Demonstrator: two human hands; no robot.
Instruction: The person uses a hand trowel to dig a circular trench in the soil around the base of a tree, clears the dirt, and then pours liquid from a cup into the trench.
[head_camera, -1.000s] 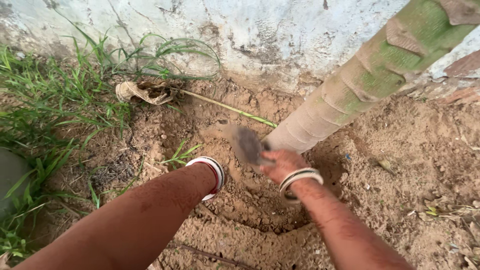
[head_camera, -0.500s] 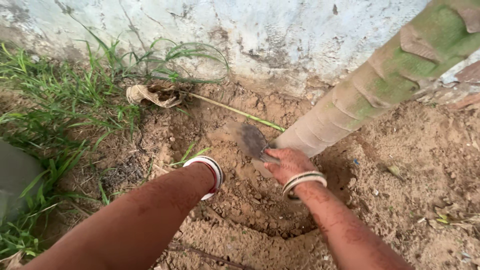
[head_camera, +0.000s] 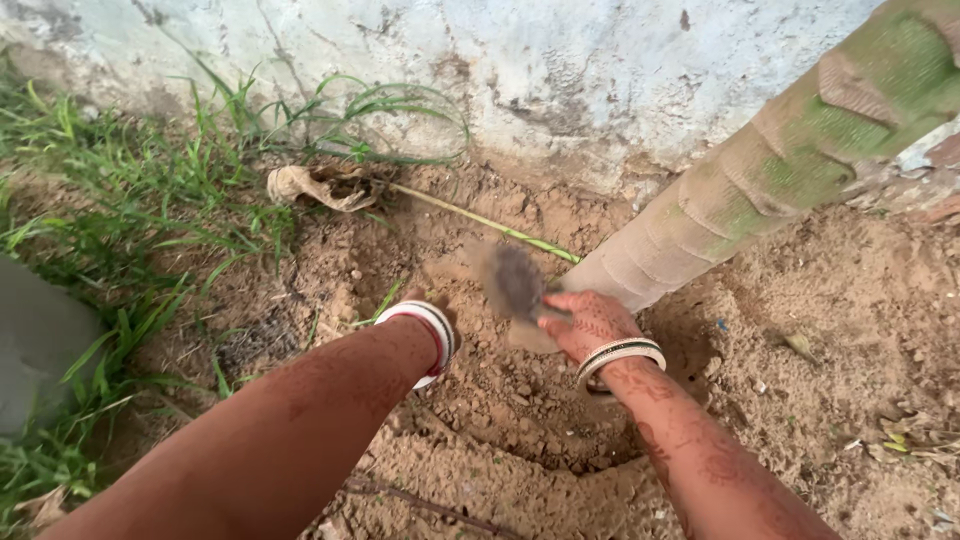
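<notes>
While the right hand (head_camera: 588, 322) grips a small digging blade (head_camera: 515, 283), blurred and dark with soil, the tool sits over the dug hollow (head_camera: 530, 400) just beside the foot of the leaning tree trunk (head_camera: 760, 170). Only a banded wrist shows on the left arm (head_camera: 425, 335); whether that hand is spread or closed, I cannot tell. Grass (head_camera: 130, 210) lines the wall (head_camera: 540, 70).

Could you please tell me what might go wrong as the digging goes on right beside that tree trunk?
The right hand swings a flat, soil-caked metal digging blade close to the pale ringed tree trunk, so a stroke could nick its base. The left hand, past the red-and-white bangles, is hidden low in the scooped soil pit near the blade's path and might be struck.
</notes>
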